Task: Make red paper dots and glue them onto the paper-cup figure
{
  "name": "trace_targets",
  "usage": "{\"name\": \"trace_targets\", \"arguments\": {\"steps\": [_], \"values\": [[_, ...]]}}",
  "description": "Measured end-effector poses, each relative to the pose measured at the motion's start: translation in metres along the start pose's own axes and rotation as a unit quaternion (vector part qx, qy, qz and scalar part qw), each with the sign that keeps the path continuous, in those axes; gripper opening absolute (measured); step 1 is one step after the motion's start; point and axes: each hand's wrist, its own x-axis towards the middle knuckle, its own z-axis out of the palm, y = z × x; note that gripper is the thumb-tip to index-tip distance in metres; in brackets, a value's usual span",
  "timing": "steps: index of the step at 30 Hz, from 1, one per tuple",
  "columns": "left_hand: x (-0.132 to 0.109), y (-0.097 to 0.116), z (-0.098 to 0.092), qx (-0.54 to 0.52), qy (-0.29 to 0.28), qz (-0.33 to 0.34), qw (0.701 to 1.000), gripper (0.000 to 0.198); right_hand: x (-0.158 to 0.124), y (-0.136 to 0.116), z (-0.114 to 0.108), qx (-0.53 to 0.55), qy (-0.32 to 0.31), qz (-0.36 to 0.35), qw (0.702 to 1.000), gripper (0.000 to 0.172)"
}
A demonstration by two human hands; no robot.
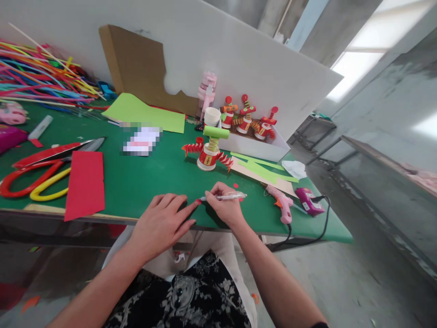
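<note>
My right hand [223, 205] is closed around a clear pen [232, 196]. The pen's tip points left, at a small red paper piece [199, 201] on the green tabletop. My left hand [164, 216] lies flat with its fingers spread, and its index fingertip presses on that red piece. Just beyond my hands stands a paper-cup figure [207, 157] with a red label, folded red paper arms, a springy yellow-green neck and a green paper roll on top. Small red paper dots [235, 185] lie beside my right hand.
To the left lie red-handled scissors [41, 166], yellow-handled scissors [51, 184] and a red paper sheet [85, 182]. Pipe cleaners [44, 77] are piled behind. A pink glue gun [282, 202] with a cord lies right. A white box [252, 145] holds several finished figures.
</note>
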Motion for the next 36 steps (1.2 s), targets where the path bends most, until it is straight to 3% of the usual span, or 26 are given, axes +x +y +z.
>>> {"name": "trace_targets", "arguments": {"steps": [36], "values": [[-0.0007,-0.0006,0.001,-0.011,-0.005,-0.007,1.0,0.041,0.0006,0.0018,-0.0006,-0.004,0.011,0.001,1.0,0.025]]}}
